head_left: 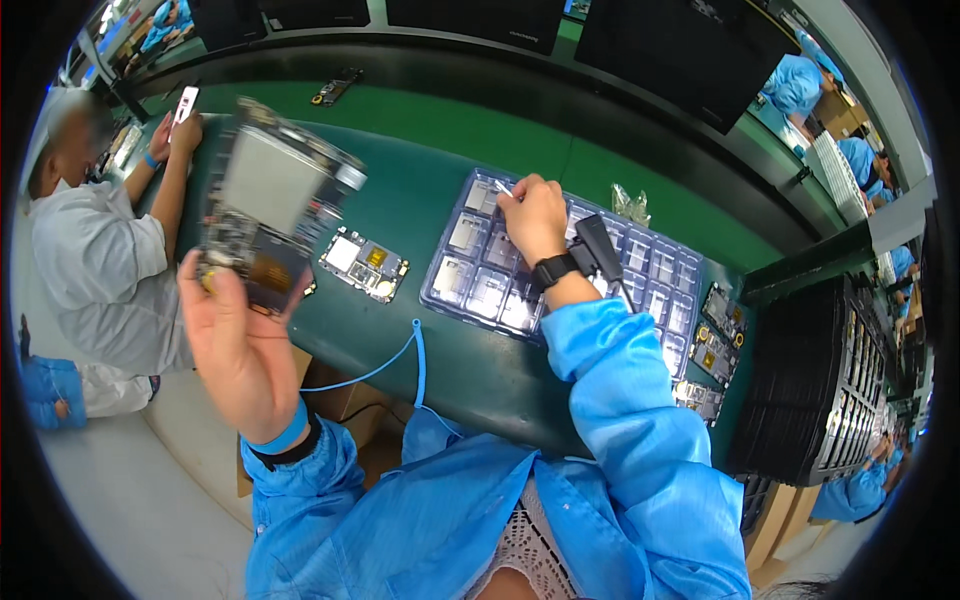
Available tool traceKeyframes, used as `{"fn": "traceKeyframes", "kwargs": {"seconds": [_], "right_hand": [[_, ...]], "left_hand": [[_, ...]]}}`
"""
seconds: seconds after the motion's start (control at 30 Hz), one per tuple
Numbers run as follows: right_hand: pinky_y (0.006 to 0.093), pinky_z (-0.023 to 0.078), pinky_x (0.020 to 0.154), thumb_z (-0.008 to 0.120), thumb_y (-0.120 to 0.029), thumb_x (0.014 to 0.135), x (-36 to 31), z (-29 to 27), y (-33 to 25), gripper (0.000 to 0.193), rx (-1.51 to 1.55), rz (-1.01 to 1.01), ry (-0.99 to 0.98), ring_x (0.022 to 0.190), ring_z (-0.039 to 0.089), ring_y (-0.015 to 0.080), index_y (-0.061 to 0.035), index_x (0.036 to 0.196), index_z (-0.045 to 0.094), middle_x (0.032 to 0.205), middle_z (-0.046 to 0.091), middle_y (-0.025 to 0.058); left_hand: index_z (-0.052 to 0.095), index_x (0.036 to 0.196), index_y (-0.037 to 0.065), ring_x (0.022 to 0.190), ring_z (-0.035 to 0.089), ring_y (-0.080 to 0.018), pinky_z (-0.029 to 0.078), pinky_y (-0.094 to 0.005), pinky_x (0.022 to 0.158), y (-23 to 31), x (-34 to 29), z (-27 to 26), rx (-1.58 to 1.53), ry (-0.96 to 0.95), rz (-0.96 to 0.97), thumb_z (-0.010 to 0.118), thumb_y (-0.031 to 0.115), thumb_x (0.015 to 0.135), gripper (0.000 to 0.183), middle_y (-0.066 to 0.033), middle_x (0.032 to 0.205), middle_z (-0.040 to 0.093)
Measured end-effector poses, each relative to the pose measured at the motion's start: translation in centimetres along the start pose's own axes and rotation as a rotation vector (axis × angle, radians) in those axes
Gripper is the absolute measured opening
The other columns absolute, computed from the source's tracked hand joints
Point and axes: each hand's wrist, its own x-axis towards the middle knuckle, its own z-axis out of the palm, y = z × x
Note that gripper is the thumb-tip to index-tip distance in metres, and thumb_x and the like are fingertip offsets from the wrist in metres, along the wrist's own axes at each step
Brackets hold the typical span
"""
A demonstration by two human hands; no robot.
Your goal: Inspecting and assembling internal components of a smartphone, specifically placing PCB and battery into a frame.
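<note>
My left hand [235, 340] is closed on the lower edge of a circuit board [270, 185], raised and tilted above the mat at the left. The board carries a large silvery plate and is slightly blurred. At the far left part of a clear plastic compartment tray [432, 290], my right hand [537, 220] has its fingers pinched on a small silvery piece [504, 188]. Similar silvery pieces lie in the tray's compartments. A black object [597, 245] of unclear kind sits over the tray beside my right wrist. Another circuit board [363, 265] lies flat between my hands.
Several circuit boards [715, 355] lie right of the tray, by a tall stack of black trays [815, 380]. A crumpled clear bag [630, 204] lies behind. A blue cord [419, 365] hangs over the front edge. One person [100, 240] sits left, holding a phone [186, 103].
</note>
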Motion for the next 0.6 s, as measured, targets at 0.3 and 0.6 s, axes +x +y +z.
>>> {"fn": "traceKeyframes", "kwargs": {"seconds": [0.3,0.6], "right_hand": [[0.0215,0.045,0.058,0.056,-0.002,0.08,-5.8,-16.8,0.0,0.016,0.74,-0.09,-0.159,0.067,0.051,0.007,0.001,0.096,0.059,0.079,0.057,0.0026],[0.0175,0.043,0.056,0.061,-0.002,0.079,-13.0,-19.2,3.0,0.01,0.643,0.0,-0.227,0.063,0.051,0.0045,0.0005,0.089,0.057,0.075,0.057,0.0006]], "left_hand": [[0.035,0.116,0.007,0.095,0.057,-0.0232,0.054,-0.0412,0.073,-7.4,-5.0,3.8,-0.092,-0.319,-0.606,0.048,0.008,0.087,0.032,-0.011,0.107,0.052],[0.039,0.117,-0.003,0.089,0.054,-0.0118,0.047,-0.025,0.078,-10.1,-8.4,8.7,-0.086,-0.602,-0.838,0.05,-0.002,0.084,0.035,-0.0093,0.103,0.054]]}}
